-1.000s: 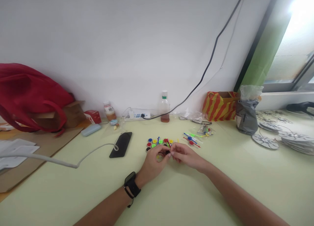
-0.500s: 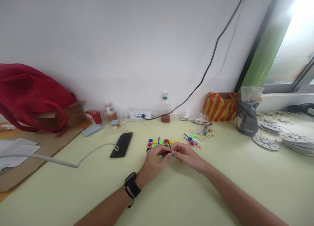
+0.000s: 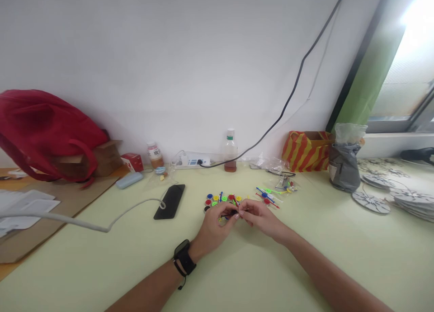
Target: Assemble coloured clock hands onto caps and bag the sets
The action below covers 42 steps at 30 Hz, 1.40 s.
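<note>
My left hand, with a black watch on its wrist, pinches a small black round piece between thumb and fingers. From the other side the fingertips of my right hand press together at the edge of that piece; what they grip is too small to make out. Just behind the hands lie several coloured discs in red, blue, yellow, green and black, partly hidden by my fingers. Beyond my right hand is a loose group of coloured plastic arrows with round hubs.
A black phone with a grey cable lies left. Along the wall stand a drink bottle, a power strip and a striped paper bag. Patterned discs are at right, a red backpack at far left.
The whole view has shifted slightly, so everything appears a little lower and to the right. Both hands stay together at the black piece, with only small finger movement.
</note>
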Each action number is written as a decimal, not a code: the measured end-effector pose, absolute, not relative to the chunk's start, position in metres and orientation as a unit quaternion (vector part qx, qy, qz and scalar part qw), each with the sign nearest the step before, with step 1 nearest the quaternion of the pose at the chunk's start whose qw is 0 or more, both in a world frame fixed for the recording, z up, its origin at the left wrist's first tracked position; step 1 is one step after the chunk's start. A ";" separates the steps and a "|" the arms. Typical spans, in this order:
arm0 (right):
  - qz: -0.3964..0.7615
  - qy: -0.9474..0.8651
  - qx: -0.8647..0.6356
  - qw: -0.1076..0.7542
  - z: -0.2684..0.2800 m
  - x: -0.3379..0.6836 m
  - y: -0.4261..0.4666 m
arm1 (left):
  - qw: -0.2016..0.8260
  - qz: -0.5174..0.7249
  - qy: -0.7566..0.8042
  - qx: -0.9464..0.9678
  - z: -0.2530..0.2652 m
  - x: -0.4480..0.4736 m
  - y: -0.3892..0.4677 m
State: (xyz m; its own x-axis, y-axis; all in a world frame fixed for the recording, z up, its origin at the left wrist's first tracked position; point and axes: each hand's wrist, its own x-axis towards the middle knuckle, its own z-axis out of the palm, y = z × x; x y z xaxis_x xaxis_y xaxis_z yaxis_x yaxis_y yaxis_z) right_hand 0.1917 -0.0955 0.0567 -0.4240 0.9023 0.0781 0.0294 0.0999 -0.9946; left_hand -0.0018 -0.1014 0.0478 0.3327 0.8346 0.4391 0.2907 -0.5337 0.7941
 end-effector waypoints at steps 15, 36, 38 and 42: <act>0.551 -0.643 -0.359 0.392 0.057 0.191 -0.096 | 0.304 0.433 0.374 0.762 0.044 -0.002 -0.099; 0.558 -0.648 -0.362 0.371 0.053 0.194 -0.095 | 0.305 0.423 0.378 0.765 0.044 -0.002 -0.100; 0.561 -0.646 -0.363 0.369 0.053 0.194 -0.095 | 0.306 0.422 0.379 0.765 0.044 -0.002 -0.101; 0.565 -0.643 -0.368 0.363 0.053 0.193 -0.095 | 0.308 0.423 0.376 0.764 0.044 -0.002 -0.101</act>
State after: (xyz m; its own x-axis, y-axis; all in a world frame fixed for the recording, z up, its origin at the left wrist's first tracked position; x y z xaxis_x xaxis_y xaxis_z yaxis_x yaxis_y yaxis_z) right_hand 0.1934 -0.0946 0.0528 -0.4650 0.8838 0.0514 0.0631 0.0910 -0.9939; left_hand -0.0018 -0.1007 0.0443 0.3579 0.8361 0.4158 0.3151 -0.5273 0.7891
